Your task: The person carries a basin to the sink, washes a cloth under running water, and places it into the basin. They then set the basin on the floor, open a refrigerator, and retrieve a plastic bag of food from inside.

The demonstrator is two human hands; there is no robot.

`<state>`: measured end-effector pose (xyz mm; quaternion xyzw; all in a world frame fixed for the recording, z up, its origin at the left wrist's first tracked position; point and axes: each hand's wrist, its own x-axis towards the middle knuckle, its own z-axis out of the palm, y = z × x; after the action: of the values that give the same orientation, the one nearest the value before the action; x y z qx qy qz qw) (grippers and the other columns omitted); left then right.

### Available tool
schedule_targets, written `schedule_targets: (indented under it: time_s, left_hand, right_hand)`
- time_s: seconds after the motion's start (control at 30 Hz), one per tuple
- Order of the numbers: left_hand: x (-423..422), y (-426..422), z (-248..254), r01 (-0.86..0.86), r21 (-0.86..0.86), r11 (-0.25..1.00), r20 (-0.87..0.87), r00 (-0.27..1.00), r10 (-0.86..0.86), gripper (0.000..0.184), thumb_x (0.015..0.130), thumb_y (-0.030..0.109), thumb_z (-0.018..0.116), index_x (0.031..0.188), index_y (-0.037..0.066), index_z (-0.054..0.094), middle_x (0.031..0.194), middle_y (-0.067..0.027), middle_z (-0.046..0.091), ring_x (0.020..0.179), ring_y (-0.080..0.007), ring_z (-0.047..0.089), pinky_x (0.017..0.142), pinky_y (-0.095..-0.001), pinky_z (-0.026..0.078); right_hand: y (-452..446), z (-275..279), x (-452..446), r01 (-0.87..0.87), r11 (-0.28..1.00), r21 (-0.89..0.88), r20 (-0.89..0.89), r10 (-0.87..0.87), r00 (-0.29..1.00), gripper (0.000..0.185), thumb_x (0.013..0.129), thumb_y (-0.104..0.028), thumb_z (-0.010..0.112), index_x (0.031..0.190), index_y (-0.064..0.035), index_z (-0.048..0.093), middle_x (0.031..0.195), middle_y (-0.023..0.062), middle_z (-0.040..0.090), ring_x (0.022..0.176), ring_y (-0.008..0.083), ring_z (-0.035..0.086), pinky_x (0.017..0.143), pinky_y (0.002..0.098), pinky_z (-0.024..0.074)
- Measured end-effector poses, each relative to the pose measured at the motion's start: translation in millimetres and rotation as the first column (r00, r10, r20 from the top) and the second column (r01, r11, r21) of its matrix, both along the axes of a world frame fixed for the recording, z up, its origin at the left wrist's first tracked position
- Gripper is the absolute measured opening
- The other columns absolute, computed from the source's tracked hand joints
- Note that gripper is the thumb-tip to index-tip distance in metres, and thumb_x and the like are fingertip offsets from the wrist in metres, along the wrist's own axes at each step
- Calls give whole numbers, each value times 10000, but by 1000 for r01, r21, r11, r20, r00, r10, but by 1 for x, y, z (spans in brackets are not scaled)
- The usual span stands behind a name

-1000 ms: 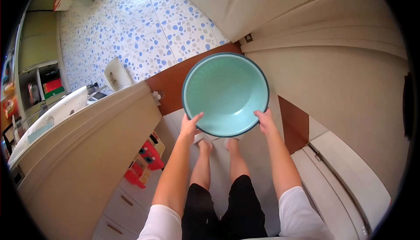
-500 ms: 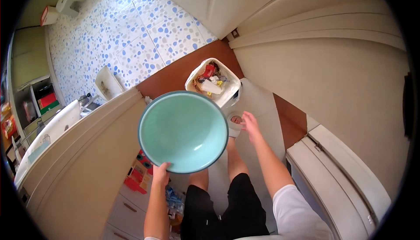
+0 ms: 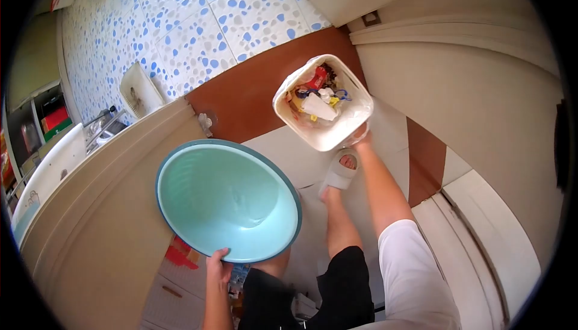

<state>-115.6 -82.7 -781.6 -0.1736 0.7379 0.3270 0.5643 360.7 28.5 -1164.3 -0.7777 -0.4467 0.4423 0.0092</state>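
My left hand [image 3: 218, 264] grips the near rim of a large light-green plastic basin [image 3: 223, 197], thumb over the edge. The basin tilts, and its hollow inside faces me. My right hand [image 3: 361, 135] is at the near right side of a white trash bin [image 3: 324, 140], closed on it, with most of its fingers hidden behind the bin's wall. A clear plastic liner shows near that hand. Inside the bin lie a red wrapper [image 3: 317, 78], white crumpled paper [image 3: 319, 107] and small yellow and blue scraps.
A brown threshold [image 3: 232, 113] separates the pebble-patterned tile floor [image 3: 180, 41] from the pale floor. A door edge [image 3: 114, 179] runs along the left, and a white cabinet [image 3: 494, 239] stands at right. My slippered foot [image 3: 342, 170] is just below the bin.
My right hand has reached forward from the open air to the bin and closed on it. The basin has shifted left and down in view, tilting more.
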Motion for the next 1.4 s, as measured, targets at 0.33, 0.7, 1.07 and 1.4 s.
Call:
schedule_targets:
  time_s: [0.33,0.7,1.07,1.4]
  left_hand:
    - [0,11,-23,12,58,998,2,1000,-12,617,760,23,603,1343,-42,411,1280,-181,526,1189,-352,531,1038,-491,442]
    - [12,16,41,-82,60,995,39,996,79,611,769,-29,594,1355,-7,423,1288,-146,523,1183,-331,528,1021,-469,448]
    - [0,28,201,-37,183,982,13,999,36,450,740,-49,650,1180,-21,560,1104,-113,619,1025,-278,610,908,-413,506]
    - [-5,101,349,-41,334,942,120,993,0,340,771,-13,626,1092,-103,559,1046,-163,599,947,-311,628,751,-430,554]
  right_hand:
    - [-17,-11,-44,179,956,233,172,-222,960,436,848,-303,663,1197,-66,553,1333,126,553,1231,286,514,1041,412,398]
    - [-40,207,-23,-50,880,472,-22,68,997,213,721,-42,753,845,-58,581,987,97,645,981,282,595,888,392,463]
    - [6,525,-67,856,450,-256,-631,-748,205,310,828,-74,580,1128,-131,530,1070,30,576,1011,192,558,836,361,485]
    - [53,705,-93,904,413,-108,-784,-594,178,403,842,-35,554,1245,-44,541,1162,92,618,1084,232,583,986,358,456]
